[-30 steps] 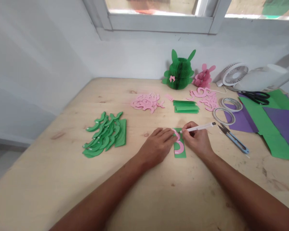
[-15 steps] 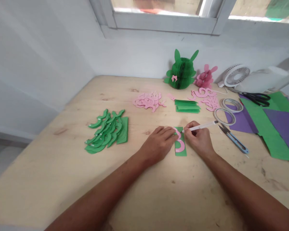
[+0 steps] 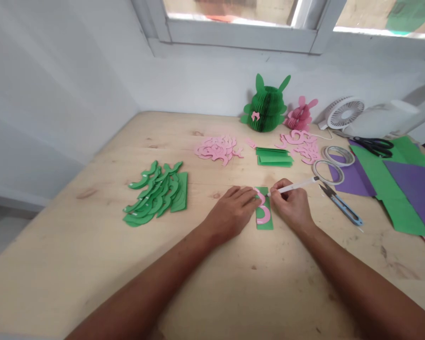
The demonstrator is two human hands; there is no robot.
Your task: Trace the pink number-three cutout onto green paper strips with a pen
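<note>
Papercraft work corner: wooden table (image 3: 74, 245), scissors (image 3: 361, 141), tape rolls (image 3: 316, 174), coloured paper (image 3: 393, 189), window frame (image 3: 237, 35) above.

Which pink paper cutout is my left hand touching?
The curvy cutout on the green paper strip, partly under your left hand; the other pink cutouts are all farther back.

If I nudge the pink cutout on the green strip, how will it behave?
The pink cutout looks thin and paper-like, so it is probably light. Its narrow curves would likely flex easily. Lying flat on the green strip, it should slide rather than tip.
</note>
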